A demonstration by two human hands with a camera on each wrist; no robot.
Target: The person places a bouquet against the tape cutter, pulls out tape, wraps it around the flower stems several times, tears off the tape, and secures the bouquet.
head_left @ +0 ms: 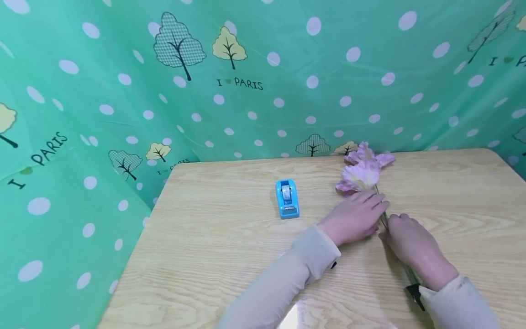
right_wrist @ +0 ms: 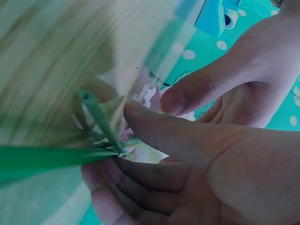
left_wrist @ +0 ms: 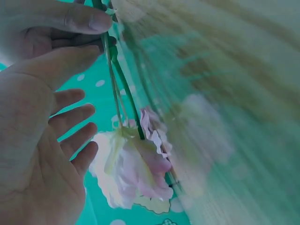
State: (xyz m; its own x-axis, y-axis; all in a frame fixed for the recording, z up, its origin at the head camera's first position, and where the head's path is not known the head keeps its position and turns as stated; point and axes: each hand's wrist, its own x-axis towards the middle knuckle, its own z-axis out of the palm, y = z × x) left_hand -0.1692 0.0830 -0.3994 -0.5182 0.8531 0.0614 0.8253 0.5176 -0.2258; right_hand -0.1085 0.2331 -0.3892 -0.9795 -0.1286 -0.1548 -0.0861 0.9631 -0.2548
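Pale pink flowers (head_left: 360,177) with ruffled petals lie toward the back right of the table, blooms away from me. Their thin green stems (left_wrist: 115,79) run back toward my right hand (head_left: 412,242), which holds them between thumb and fingers. A thicker green stem (right_wrist: 47,161) crosses the right wrist view at the left. My left hand (head_left: 353,218) is just below the blooms, beside the stems. The left wrist view shows its fingers (left_wrist: 72,115) spread and loosely extended, with the thumb close to the stems. From the head view, the left hand's back hides part of the stems.
A blue tape dispenser (head_left: 287,198) with a roll stands left of the hands. The light wood table (head_left: 213,256) ends at a green dotted curtain (head_left: 255,105) behind and to the left. Dark straps show at both cuffs.
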